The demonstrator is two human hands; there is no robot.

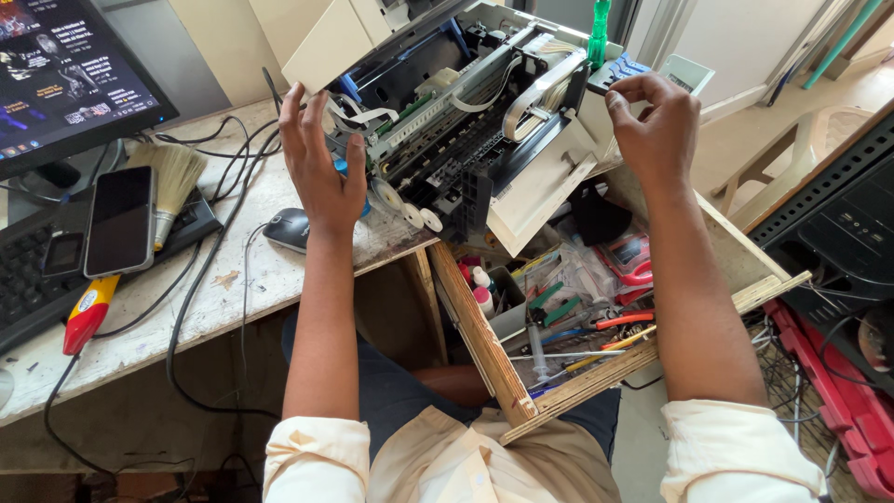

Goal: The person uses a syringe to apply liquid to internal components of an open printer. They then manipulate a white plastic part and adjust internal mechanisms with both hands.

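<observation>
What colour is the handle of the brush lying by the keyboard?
The brush handle is yellow with a red tip, clearest in the head view, left of the left hand.

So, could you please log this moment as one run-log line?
left hand: flat against opened printer | right hand: fingertips on printer's right side | open wooden drawer of tools below | mouse beside left hand

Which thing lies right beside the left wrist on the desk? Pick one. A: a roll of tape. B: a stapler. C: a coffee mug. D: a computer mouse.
D: a dark computer mouse sits on the desk just beside the left hand, which rests against the opened printer.
</observation>
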